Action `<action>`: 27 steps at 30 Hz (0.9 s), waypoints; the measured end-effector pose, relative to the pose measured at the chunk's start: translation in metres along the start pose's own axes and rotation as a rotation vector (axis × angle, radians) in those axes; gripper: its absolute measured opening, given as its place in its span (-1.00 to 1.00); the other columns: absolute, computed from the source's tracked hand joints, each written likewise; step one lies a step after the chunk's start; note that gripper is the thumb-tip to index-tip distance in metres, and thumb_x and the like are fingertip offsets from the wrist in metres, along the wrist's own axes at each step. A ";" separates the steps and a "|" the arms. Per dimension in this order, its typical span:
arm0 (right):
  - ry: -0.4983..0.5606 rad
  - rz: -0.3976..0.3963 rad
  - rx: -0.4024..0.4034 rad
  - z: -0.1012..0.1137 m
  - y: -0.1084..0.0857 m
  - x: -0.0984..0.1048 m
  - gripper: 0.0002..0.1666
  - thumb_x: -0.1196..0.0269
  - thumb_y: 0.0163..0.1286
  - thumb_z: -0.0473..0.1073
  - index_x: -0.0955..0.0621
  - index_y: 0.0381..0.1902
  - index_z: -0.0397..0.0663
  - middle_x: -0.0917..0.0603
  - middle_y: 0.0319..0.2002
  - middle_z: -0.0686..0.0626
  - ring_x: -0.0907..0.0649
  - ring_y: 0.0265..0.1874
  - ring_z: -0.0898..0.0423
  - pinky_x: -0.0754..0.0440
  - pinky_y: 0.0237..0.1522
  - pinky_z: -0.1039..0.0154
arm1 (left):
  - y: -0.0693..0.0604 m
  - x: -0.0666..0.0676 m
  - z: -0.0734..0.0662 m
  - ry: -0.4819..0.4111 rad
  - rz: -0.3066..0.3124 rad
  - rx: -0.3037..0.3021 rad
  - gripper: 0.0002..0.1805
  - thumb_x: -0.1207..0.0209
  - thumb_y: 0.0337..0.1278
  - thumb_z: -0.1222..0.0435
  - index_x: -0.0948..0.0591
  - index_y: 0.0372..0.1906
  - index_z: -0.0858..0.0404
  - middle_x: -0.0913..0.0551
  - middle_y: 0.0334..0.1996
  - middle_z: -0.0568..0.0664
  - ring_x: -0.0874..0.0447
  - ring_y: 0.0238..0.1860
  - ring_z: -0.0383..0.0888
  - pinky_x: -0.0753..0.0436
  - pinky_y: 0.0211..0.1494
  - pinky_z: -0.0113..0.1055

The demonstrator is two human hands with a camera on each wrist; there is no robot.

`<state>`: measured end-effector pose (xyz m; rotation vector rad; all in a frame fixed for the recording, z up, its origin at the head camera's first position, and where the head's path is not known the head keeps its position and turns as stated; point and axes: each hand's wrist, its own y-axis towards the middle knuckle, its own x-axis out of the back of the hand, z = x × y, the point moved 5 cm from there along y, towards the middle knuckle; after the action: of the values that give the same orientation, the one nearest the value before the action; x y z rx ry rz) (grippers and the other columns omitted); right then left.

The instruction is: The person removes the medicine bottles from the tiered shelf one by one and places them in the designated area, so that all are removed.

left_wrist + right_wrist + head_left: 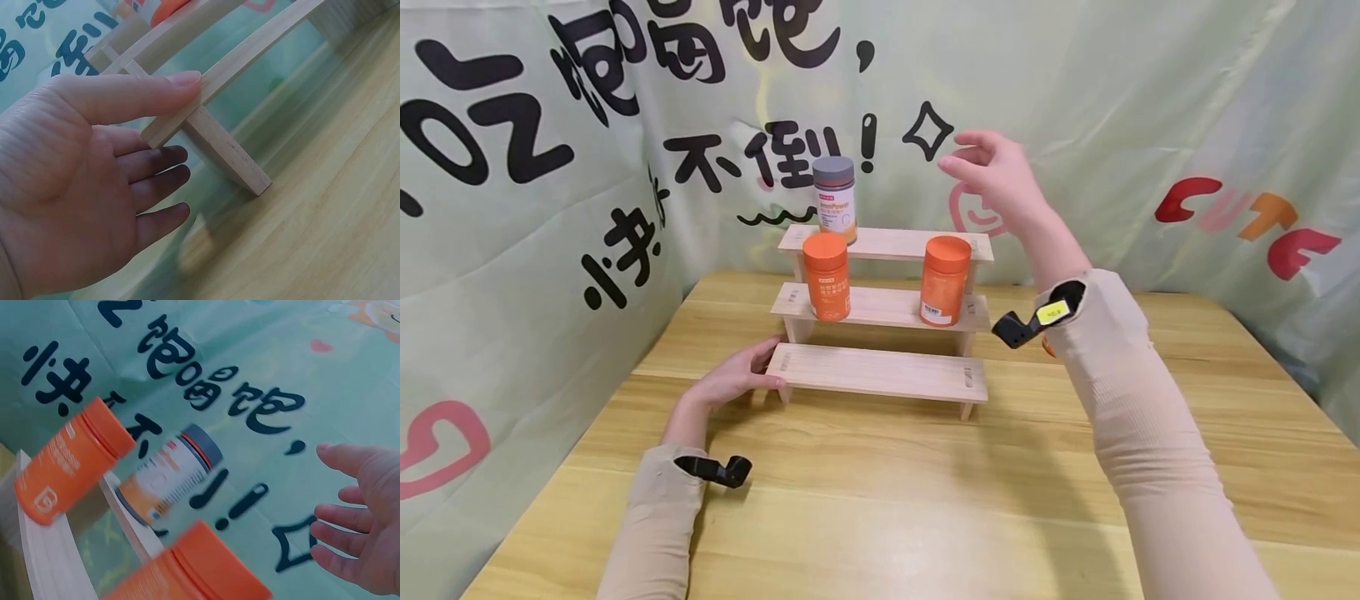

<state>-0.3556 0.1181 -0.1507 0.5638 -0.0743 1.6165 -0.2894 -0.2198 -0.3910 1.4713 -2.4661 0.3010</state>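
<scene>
A three-step wooden display stand (pixel 872 371) stands on the table. At the left end of its lowest step, my left hand (pixel 737 375) pinches the board; the left wrist view has the thumb (pixel 137 97) along the edge and the other fingers beyond and below it. My right hand (pixel 996 171) hovers above the top step's right end, fingers loosely bent and holding nothing. On the top step, at left, is a white-labelled bottle with a grey lid (pixel 835 200). Two orange bottles occupy the middle step, one at left (pixel 827 279), one at right (pixel 943 283).
Part of an orange object (pixel 1048 347) shows behind the right forearm, mostly hidden. A pale green cloth (pixel 1112 108) with black lettering hangs behind and left of the wooden table (pixel 850 500).
</scene>
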 end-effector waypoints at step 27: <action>0.002 0.052 -0.027 0.019 0.037 -0.099 -0.23 -0.29 0.23 -0.04 -0.28 0.34 -0.07 -0.47 0.17 -0.06 -0.46 0.11 0.12 -0.43 0.09 0.28 | 0.000 0.000 -0.001 0.029 -0.015 0.004 -0.01 -0.26 0.04 0.30 0.12 0.41 0.48 0.08 0.40 0.37 0.07 0.38 0.21 0.03 0.38 0.03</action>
<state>-0.3827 0.0146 -0.1632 0.5436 -0.1100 1.6646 -0.2897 -0.2198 -0.3904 1.4760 -2.4318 0.3227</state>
